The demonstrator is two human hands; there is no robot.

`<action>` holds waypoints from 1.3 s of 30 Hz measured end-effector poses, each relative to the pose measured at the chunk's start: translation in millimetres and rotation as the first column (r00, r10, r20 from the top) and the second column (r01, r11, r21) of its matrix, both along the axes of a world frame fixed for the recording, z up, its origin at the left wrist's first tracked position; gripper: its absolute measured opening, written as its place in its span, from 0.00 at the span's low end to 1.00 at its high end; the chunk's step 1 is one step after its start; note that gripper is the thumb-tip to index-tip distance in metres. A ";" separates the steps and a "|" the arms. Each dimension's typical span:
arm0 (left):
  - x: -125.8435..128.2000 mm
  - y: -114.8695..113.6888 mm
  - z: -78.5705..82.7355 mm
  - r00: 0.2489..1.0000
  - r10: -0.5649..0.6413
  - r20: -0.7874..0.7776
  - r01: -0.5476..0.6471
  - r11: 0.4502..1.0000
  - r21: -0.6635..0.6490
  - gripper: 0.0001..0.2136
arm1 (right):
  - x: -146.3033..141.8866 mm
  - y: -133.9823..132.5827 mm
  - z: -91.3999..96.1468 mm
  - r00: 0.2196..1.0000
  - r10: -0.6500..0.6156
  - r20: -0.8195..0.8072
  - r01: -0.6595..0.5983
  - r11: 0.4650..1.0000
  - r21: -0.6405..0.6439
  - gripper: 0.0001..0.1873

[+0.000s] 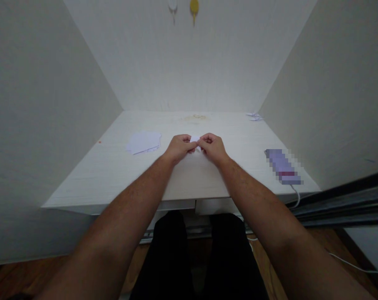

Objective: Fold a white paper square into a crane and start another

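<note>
A small white piece of paper point(195, 138) is pinched between both my hands above the middle of the white desk point(114, 166). My left hand point(179, 148) is closed on its left side, fingers curled. On its right side my right hand point(212, 147) grips it the same way. Most of the paper is hidden behind my fingers.
A loose stack of white paper sheets point(143, 142) lies on the desk to the left. A blurred-out flat device point(283, 166) with a white cable lies at the right edge. Small folded paper point(254, 116) sits in the back right corner. White walls enclose the desk on three sides.
</note>
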State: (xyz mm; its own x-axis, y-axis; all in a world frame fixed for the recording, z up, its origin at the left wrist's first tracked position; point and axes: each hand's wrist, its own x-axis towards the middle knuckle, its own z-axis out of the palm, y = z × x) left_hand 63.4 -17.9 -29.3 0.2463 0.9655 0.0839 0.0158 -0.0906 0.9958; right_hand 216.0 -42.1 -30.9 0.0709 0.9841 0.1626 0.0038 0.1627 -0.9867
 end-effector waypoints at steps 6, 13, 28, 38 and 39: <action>-0.4 35.8 7.8 1.000 0.012 -0.007 -0.013 0.995 -0.097 0.08 | -2.5 39.9 4.2 0.996 0.041 -0.075 -0.053 0.984 -0.170 0.07; 0.5 51.9 4.0 0.994 0.100 0.046 -0.100 0.995 -0.002 0.06 | -4.7 53.9 -0.1 0.999 0.030 -0.023 -0.032 0.996 -0.081 0.06; -7.5 45.3 9.3 0.993 0.070 0.097 -0.073 0.997 0.026 0.08 | -3.6 45.2 13.8 0.997 0.040 0.065 -0.039 0.999 -0.015 0.07; -2.4 37.1 20.4 0.995 0.086 0.048 -0.090 0.990 0.104 0.08 | -2.5 45.5 13.7 0.995 0.037 0.091 -0.038 0.999 0.009 0.06; -2.0 36.4 21.0 0.995 0.083 0.051 -0.088 0.990 0.110 0.08 | -2.3 45.2 13.7 0.995 0.035 0.097 -0.036 0.999 0.015 0.06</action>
State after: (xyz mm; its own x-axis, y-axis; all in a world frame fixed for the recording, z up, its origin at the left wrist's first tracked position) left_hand 61.4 18.5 -8.3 0.1565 0.9667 0.2023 -0.0176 -0.2021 0.9792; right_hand 213.7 3.1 -17.1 0.0191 0.9829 0.1831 0.0935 0.1806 -0.9791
